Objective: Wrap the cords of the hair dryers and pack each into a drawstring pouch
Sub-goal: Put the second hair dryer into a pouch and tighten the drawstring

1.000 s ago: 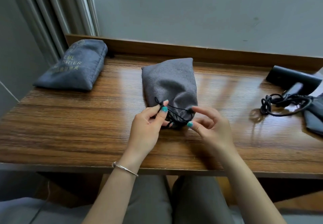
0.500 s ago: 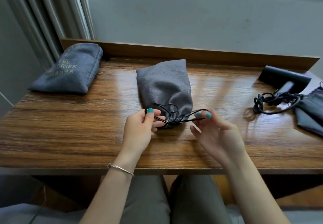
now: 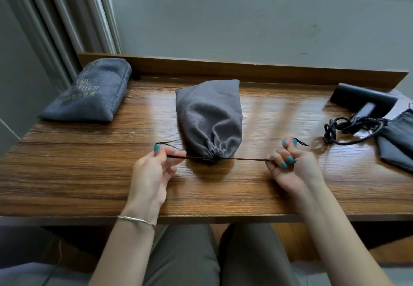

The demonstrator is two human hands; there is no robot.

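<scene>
Head view, left to right: a filled blue-grey pouch (image 3: pixel 89 93) with printed lettering lies at the far left corner of the wooden table (image 3: pixel 67 174); nearer the middle, the left hand (image 3: pixel 154 167) pinches one end of the black drawstring (image 3: pixel 241 158) between thumb and curled fingers; the grey pouch (image 3: pixel 209 116) sits between the two hands, its long axis running away from the person, its gathered mouth facing the near edge and puckered tight; the drawstring runs taut and level across that mouth, at right angles to the pouch's length; the right hand (image 3: pixel 290 162) grips the other end with fingers curled round it, a short tail sticking out past the knuckles; both hands lie about equally far from the mouth, so any further pull looks outward along the cord's line; well to the right an unpacked black hair dryer (image 3: pixel 366 102) lies with its cord (image 3: pixel 342 131) loosely coiled, beside an empty dark pouch (image 3: pixel 395 142) at the table's edge.
</scene>
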